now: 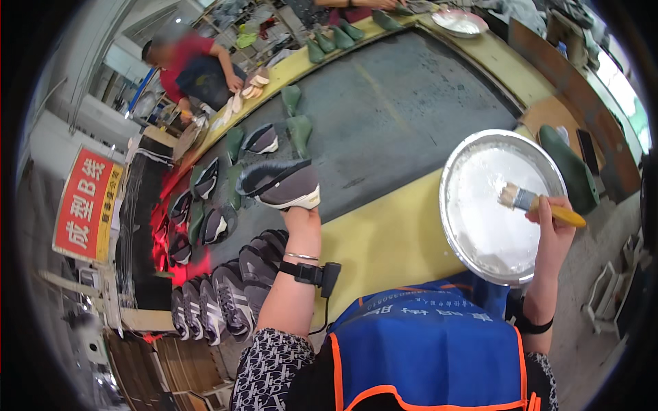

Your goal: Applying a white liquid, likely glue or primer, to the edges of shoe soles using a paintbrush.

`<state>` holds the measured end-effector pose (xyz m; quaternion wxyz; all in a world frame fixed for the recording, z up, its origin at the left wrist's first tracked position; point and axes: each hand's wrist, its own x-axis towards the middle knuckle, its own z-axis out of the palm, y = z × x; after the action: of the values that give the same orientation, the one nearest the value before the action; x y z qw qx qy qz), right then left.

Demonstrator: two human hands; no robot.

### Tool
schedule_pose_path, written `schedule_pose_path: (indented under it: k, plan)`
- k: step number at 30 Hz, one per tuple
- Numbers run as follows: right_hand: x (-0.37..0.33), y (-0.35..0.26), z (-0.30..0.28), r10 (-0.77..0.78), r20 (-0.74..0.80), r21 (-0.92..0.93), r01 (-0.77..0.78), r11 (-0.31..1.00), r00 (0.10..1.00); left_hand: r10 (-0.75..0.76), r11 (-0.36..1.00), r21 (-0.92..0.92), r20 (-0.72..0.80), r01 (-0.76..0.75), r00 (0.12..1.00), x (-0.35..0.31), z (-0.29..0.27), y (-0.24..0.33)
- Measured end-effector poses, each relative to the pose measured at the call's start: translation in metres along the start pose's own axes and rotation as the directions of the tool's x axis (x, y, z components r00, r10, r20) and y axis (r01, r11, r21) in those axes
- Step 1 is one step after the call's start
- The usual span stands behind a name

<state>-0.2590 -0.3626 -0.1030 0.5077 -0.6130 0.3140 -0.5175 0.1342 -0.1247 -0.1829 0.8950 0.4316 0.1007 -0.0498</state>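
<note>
My left hand (303, 218) is closed under a dark grey shoe (279, 186) with a pale lower edge, holding it up over the near edge of the conveyor belt. Most of those fingers are hidden by the shoe. In my right hand (554, 218) is a paintbrush (531, 200) with a yellow wooden handle. Its pale bristles hang over a round metal basin (449, 222) of white liquid; whether they touch the liquid I cannot tell. The basin stands at the right, by the yellow table edge.
Several dark shoes and green shoe lasts (299, 135) sit on the dark conveyor belt (384, 96). Grey shoes (233, 301) line its near left edge, beside a red-lit opening (164, 233). Another person (195, 72) works across the belt. A large green last (569, 171) lies right of the basin.
</note>
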Motion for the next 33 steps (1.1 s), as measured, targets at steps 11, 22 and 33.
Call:
schedule_pose_path:
  k: [11, 22, 33]
  plan:
    - [0.000, -0.020, 0.013, -0.022, 0.028, -0.060, 0.023, 0.998, 0.999, -0.353, 0.923, -0.263, -0.282, 0.282, 0.892, 0.076, -0.021, 0.038]
    - [0.001, -0.009, 0.009, -0.033, 0.035, -0.149, 0.037, 0.988, 0.999, -0.386, -0.072, 0.703, 0.635, -0.708, 0.669, -0.090, -0.002, 0.247]
    - [-0.005, -0.009, 0.014, 0.046, 0.117, -0.018, -0.045, 0.999, 0.992, -0.226, -0.253, 0.788, 0.516, -0.561, 0.827, -0.077, -0.146, 0.248]
